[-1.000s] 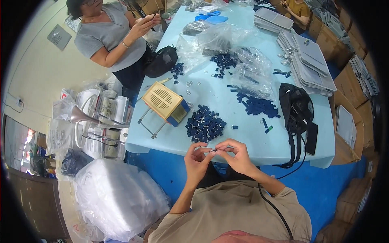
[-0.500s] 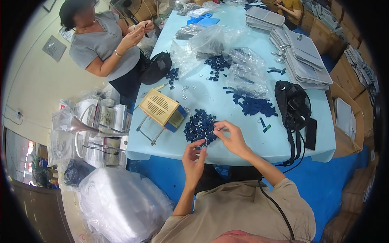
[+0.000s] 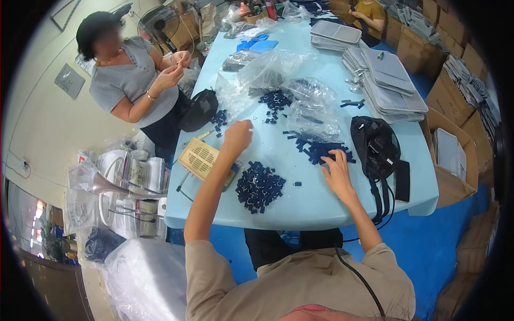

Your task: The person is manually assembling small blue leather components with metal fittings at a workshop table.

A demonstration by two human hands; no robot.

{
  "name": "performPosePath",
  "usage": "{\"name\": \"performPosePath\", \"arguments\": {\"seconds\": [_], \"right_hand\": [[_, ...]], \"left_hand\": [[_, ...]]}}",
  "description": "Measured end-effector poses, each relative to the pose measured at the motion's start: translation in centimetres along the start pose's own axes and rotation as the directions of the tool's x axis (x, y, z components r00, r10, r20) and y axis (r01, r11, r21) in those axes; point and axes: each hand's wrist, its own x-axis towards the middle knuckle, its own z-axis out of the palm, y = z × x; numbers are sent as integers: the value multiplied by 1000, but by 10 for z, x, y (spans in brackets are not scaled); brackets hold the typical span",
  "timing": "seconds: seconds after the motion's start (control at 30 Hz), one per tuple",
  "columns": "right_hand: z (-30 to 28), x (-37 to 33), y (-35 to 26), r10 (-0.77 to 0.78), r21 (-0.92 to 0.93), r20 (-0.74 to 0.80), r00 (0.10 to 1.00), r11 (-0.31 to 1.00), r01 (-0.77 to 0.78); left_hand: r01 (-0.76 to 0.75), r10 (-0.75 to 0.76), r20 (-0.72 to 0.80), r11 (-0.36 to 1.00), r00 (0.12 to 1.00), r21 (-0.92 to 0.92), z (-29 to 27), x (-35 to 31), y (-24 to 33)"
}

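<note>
My left hand point(image 3: 238, 138) is stretched across the table past the cream and blue boxy device point(image 3: 199, 160). Its fingers curl together near a few small metal rings point(image 3: 254, 119), and whatever they hold is hidden. At the near edge of a pile of dark blue fabric strips point(image 3: 316, 152), my right hand point(image 3: 338, 174) has its fingers apart and holds nothing visible. Between my arms lies a heap of small dark blue folded tabs with metal rings point(image 3: 261, 187). One loose blue tab point(image 3: 297, 184) sits just right of that heap.
A black mesh bag point(image 3: 375, 144) and a dark phone point(image 3: 402, 182) lie at the right. Beyond are clear plastic bags point(image 3: 310, 109) and stacked grey panels point(image 3: 393, 88). A co-worker point(image 3: 131, 80) stands at the left, handling something small. Cardboard boxes point(image 3: 455, 160) line the right side.
Both hands have left the tab heap. My left hand has moved far forward toward the rings, my right hand rightward to the strips. A single tab now lies beside the heap.
</note>
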Motion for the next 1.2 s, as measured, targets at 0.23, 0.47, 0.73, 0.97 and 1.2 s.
{"name": "performPosePath", "arguments": {"seconds": [0.23,0.47,0.73,0.97,1.2], "right_hand": [[3,2,20,-21,65,-51,998,998,24],[-6,6,22,10,104,-20,1000,995,-8],[-9,10,16,32,204,-13,999,978,-29],[-20,11,-7,187,523,-88,978,845,-115],[-33,-2,-21,370,899,68,927,380,-217]], "left_hand": [[197,-287,211,910,934,364,64,46,-58],[290,-360,206,907,910,306,81,56,-44],[234,-276,141,937,951,258,75,46,-48],[238,-258,58,942,964,236,74,41,-43],[203,-215,14,938,976,280,83,42,-43]]}}
